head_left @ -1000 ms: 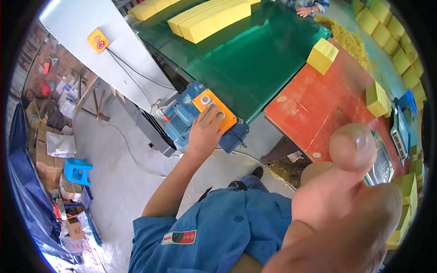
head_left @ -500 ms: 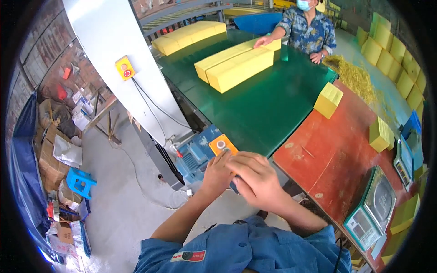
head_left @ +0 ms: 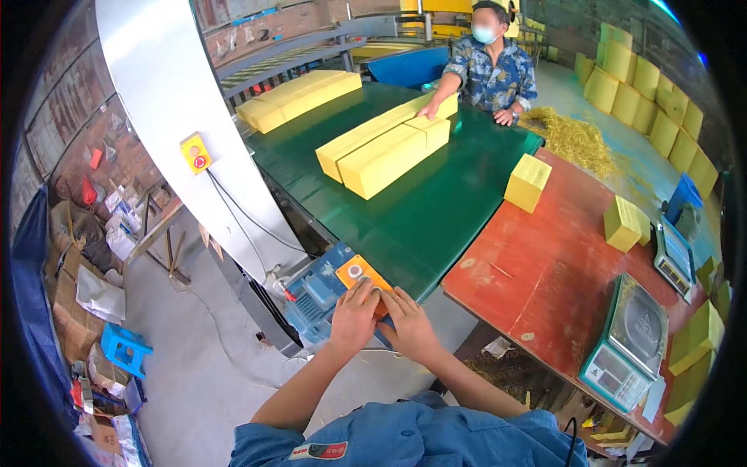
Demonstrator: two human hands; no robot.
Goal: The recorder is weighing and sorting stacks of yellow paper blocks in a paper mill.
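While both hands press the orange control box (head_left: 362,277) at the green conveyor belt (head_left: 412,218) near end – left hand (head_left: 354,317), right hand (head_left: 409,327), fingers flat together – risk: belt starting, catching co-worker's hand (head_left: 427,110) on yellow foam blocks (head_left: 385,149).

- Bare left hand (head_left: 354,314) and right hand (head_left: 410,327), no gloves, forearms uncovered.
- Blue short-sleeved work shirt (head_left: 420,436), creased at the shoulders.
- Small red patch (head_left: 317,451) with pale marking on the shirt's left sleeve.
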